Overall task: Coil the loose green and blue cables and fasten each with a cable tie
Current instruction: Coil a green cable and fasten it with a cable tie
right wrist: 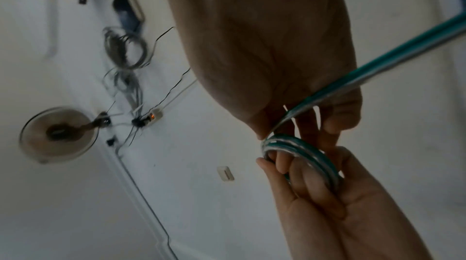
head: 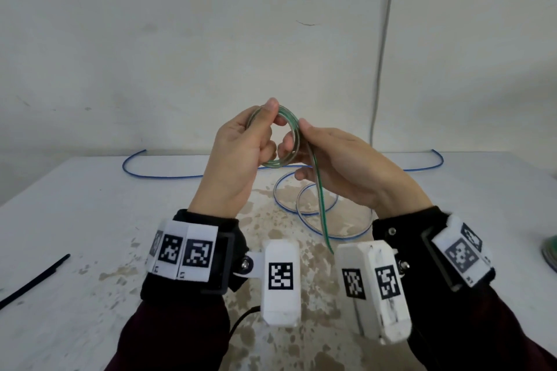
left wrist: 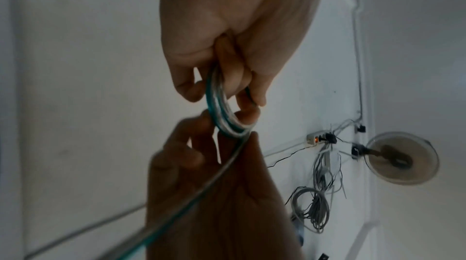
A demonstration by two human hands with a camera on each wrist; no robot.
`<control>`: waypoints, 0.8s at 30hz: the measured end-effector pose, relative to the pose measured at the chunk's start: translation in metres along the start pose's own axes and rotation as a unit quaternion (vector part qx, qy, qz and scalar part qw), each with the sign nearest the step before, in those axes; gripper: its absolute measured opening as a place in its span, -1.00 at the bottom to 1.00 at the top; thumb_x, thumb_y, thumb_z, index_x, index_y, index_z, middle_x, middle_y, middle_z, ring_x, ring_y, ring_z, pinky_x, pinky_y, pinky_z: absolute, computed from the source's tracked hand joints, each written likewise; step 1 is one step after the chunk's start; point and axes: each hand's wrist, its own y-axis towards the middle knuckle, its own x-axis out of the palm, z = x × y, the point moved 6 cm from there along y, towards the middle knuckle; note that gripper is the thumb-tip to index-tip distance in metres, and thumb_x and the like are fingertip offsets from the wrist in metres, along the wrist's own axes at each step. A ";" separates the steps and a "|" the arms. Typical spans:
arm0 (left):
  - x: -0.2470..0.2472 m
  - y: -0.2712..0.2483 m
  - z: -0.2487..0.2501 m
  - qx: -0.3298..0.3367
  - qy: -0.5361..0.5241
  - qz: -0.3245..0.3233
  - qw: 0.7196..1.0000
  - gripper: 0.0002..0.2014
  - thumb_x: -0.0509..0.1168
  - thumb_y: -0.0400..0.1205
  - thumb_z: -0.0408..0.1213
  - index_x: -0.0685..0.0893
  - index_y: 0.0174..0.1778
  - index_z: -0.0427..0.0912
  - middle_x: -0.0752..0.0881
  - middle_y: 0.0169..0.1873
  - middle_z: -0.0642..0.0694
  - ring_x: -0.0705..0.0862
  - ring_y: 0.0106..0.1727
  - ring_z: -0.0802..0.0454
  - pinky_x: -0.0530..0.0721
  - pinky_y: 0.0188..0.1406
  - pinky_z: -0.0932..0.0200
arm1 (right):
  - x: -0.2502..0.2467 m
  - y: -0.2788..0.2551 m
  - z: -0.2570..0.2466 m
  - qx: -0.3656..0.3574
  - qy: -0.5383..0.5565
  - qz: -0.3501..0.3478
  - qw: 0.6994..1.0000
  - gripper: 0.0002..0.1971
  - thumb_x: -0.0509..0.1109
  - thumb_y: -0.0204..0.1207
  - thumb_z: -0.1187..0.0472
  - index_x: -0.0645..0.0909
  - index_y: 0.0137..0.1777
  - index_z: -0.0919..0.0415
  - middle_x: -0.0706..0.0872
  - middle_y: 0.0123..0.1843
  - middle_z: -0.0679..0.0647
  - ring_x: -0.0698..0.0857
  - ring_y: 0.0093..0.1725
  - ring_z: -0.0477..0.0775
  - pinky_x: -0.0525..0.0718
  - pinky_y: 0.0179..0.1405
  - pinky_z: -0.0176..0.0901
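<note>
Green-striped clear plastic cable point(head: 291, 129), centre frame: glossy, smooth, translucent jacket. Blue-striped clear plastic cable point(head: 304, 211) on the table behind it: same glossy finish. White tabletop point(head: 90, 205): matt, blotched with brown stains, looks rough there. Flat black cable tie point(head: 33, 281), lower left: matt. White plastic wrist camera housings point(head: 280, 283), bottom: smooth, semi-matt. Black wrist straps point(head: 180, 289): soft matt cloth.

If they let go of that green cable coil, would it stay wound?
Probably not. The green cable looks springy: its loose tail hangs in a smooth curve, not limp. The left hand grips the loops together, and no tie binds them yet.
</note>
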 end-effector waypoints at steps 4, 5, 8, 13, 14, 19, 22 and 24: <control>0.001 0.002 -0.006 -0.050 0.012 -0.061 0.997 -0.72 0.19 0.70 -0.21 0.59 -0.30 -0.24 0.20 -0.65 0.03 0.24 -0.56 0.02 0.36 -0.34 0.20 | -0.005 0.001 0.000 0.000 0.030 0.006 1.000 -0.61 -0.01 0.76 0.08 0.40 -0.31 0.15 0.57 -0.38 -0.02 0.63 -0.23 -0.07 0.60 -0.07 -0.22; 0.000 0.001 -0.006 -0.067 0.023 -0.091 0.993 -0.72 0.20 0.68 -0.19 0.58 -0.30 -0.25 0.22 -0.65 0.01 0.25 -0.59 0.04 0.35 -0.33 0.18 | -0.004 0.001 0.000 -0.002 0.039 0.010 0.999 -0.62 0.00 0.76 0.10 0.38 -0.31 0.16 0.51 -0.44 -0.03 0.61 -0.28 -0.07 0.61 -0.10 -0.26; -0.002 -0.004 -0.004 -0.095 0.061 -0.171 0.979 -0.73 0.23 0.55 -0.12 0.56 -0.23 -0.30 0.30 -0.63 -0.07 0.28 -0.62 0.07 0.32 -0.36 0.18 | 0.003 0.003 0.003 -0.005 0.028 0.005 1.000 -0.65 0.02 0.75 0.11 0.42 -0.25 0.19 0.33 -0.53 -0.10 0.50 -0.39 -0.06 0.57 -0.15 -0.31; -0.003 -0.005 0.004 -0.022 0.113 -0.150 0.982 -0.75 0.12 0.72 -0.25 0.52 -0.18 -0.34 0.27 -0.49 -0.21 0.21 -0.62 0.16 0.26 -0.59 0.36 | 0.005 0.006 0.001 -0.013 0.020 0.029 0.999 -0.64 0.03 0.75 0.11 0.43 -0.25 0.21 0.30 -0.58 -0.10 0.45 -0.37 0.00 0.60 -0.25 -0.36; 0.000 -0.004 0.004 -0.009 0.131 -0.133 0.982 -0.74 0.08 0.75 -0.26 0.51 -0.19 -0.33 0.22 -0.52 -0.14 0.19 -0.62 0.15 0.22 -0.59 0.35 | 0.003 0.005 0.000 -0.017 0.025 0.037 0.999 -0.64 0.03 0.76 0.11 0.42 -0.26 0.21 0.31 -0.58 -0.09 0.46 -0.37 0.00 0.61 -0.26 -0.35; 0.014 -0.005 -0.003 -0.075 -0.034 -0.148 0.985 -0.78 0.07 0.73 -0.31 0.57 -0.13 -0.30 0.39 -0.53 -0.01 0.36 -0.53 0.12 0.36 -0.48 0.31 | -0.013 0.001 -0.011 -0.054 0.040 0.093 0.993 -0.62 0.05 0.75 0.15 0.41 -0.32 0.21 0.27 -0.56 -0.06 0.43 -0.42 0.00 0.59 -0.32 -0.33; 0.012 -0.007 -0.003 -0.069 -0.050 -0.189 0.978 -0.77 0.14 0.63 -0.43 0.60 0.15 -0.32 0.64 -0.39 -0.05 0.72 -0.24 0.04 0.69 -0.08 0.22 | -0.024 -0.001 -0.015 -0.071 0.057 0.119 0.989 -0.62 0.06 0.75 0.14 0.41 -0.32 0.21 0.28 -0.54 -0.05 0.45 -0.42 0.00 0.57 -0.32 -0.32; 0.010 -0.006 -0.003 -0.039 -0.004 -0.170 0.985 -0.75 0.12 0.67 -0.51 0.60 0.21 -0.32 0.74 -0.28 -0.08 0.78 -0.07 -0.02 0.71 0.08 0.12 | -0.028 0.001 -0.013 -0.076 0.049 0.134 0.987 -0.62 0.07 0.75 0.13 0.42 -0.32 0.21 0.31 -0.55 -0.06 0.48 -0.41 0.01 0.58 -0.30 -0.32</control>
